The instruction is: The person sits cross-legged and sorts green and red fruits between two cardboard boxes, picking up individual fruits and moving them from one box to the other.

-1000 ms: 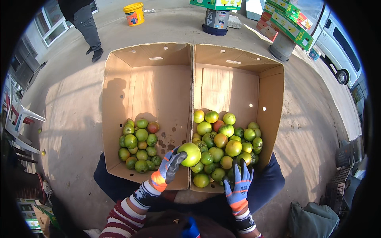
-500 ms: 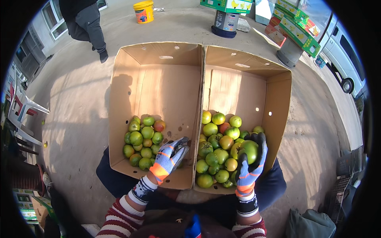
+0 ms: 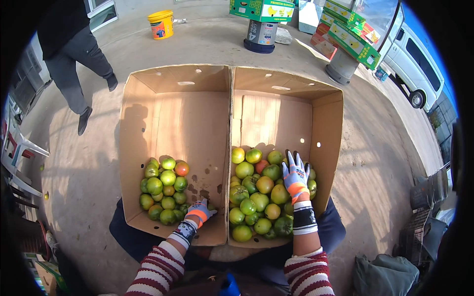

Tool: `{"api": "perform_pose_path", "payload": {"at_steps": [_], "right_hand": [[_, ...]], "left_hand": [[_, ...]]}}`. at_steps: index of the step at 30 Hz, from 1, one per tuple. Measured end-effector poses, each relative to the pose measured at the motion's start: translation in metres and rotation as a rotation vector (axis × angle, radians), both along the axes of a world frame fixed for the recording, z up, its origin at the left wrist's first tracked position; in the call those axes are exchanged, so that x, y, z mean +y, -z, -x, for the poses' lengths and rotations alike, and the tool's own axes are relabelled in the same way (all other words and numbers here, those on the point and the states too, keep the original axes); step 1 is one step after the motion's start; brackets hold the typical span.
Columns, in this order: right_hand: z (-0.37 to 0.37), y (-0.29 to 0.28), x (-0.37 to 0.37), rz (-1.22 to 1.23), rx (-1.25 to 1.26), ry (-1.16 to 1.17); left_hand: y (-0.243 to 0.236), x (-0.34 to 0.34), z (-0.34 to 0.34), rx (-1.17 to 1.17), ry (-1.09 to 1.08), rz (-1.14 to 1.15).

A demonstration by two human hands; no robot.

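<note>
Two open cardboard boxes stand side by side in front of me. In the left box (image 3: 192,126), a cluster of green and reddish tomatoes (image 3: 154,185) lies in the near left corner. My left hand (image 3: 199,212), in a grey-and-orange glove, is low beside that cluster. Its fingers curl down around a green tomato (image 3: 211,207), of which only a sliver shows. The right box (image 3: 286,121) has a larger heap of green and blushing tomatoes (image 3: 259,201) in its near half. My right hand (image 3: 296,178), gloved alike, lies over the heap's right side, fingers stretched out and apart.
A person (image 3: 74,54) in dark trousers is at the far left. Beyond the boxes stand a yellow bucket (image 3: 160,25) and a green carton (image 3: 261,10) on a grey drum (image 3: 260,34). More cartons (image 3: 348,37) and a white van (image 3: 417,61) are far right.
My right hand has let go of a large green tomato and moved forward over the heap. My left hand has dropped lower in the left box. The person at the far left has stepped nearer.
</note>
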State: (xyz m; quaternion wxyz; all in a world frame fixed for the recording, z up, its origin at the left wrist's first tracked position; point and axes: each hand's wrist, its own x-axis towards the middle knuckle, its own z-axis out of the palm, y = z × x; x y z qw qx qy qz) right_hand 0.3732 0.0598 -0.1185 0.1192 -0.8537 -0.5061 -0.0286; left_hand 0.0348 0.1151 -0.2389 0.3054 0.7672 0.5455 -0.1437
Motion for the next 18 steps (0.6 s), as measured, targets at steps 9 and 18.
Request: {"api": "perform_pose_path", "payload": {"at_steps": [9,18], "right_hand": [[0.156,-0.117,-0.045,-0.501,0.669,-0.724],[0.141,-0.093,-0.037,-0.766,0.732,-0.53]], "left_hand": [[-0.197,-0.033,-0.019,-1.442,-0.339,0.232],[-0.202,-0.015,-0.009,-1.221,-0.033,-0.403]]}}
